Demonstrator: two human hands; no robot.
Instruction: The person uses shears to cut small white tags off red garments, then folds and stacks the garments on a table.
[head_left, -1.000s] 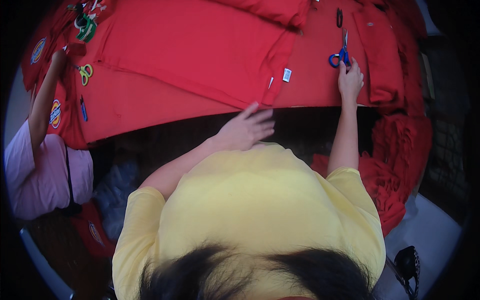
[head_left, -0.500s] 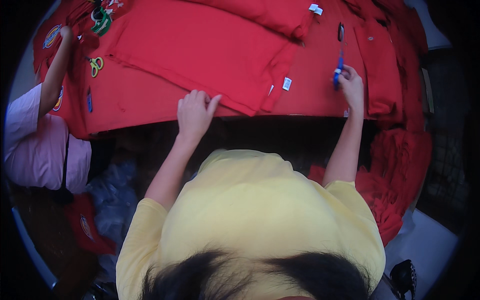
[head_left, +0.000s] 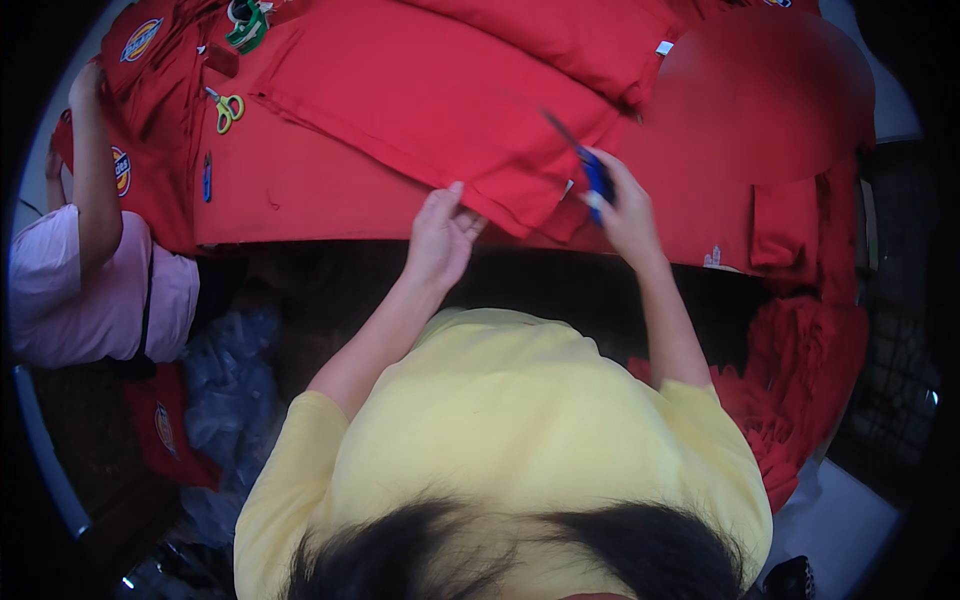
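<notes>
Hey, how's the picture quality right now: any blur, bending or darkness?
In the head view, the fisheye bends the red table's front edge and leaves the corners black; same view, the blue-handled scissors in the right hand look smeared, a round patch upper right is heavily blurred, and the space beneath is dark.

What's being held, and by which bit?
Right hand: blue-handled scissors, by the handles. Left hand: at the near edge of the red cloth; grip can't be told.

Motion-blurred scissors point(head_left: 597, 176), black fisheye edges
</notes>
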